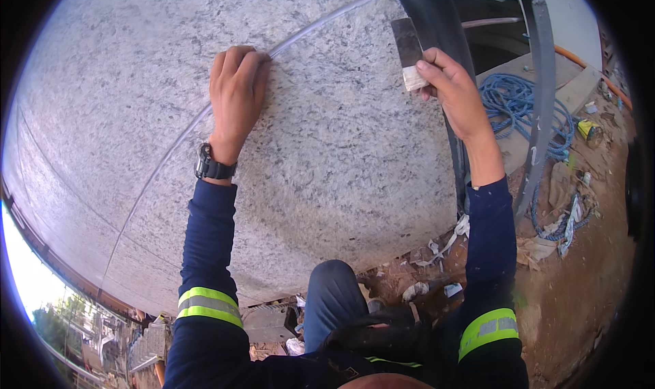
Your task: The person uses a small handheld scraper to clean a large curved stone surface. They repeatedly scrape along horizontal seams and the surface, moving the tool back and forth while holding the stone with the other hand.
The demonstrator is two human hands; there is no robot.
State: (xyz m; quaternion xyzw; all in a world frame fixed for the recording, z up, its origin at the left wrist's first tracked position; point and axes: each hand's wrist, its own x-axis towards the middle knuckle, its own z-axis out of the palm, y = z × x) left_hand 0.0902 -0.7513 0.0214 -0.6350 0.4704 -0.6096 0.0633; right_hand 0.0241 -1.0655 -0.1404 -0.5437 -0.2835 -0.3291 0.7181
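Observation:
A speckled grey stone-like panel wall fills most of the view, crossed by a joint with a pale, shiny strip. My left hand, with a black watch at the wrist, rests on this joint with bent fingers; whether it pinches anything is hidden under the fingertips. At the right, near the panel's edge, my right hand grips a small flat rectangular piece, dark on its upper part and whitish at the lower end, between thumb and fingers. The piece points up and slightly left.
A dark metal frame stands along the panel's right edge. Behind it lie a coiled blue rope and an orange pipe. Scraps and rubble litter the brown soil. My knee is close below the panel.

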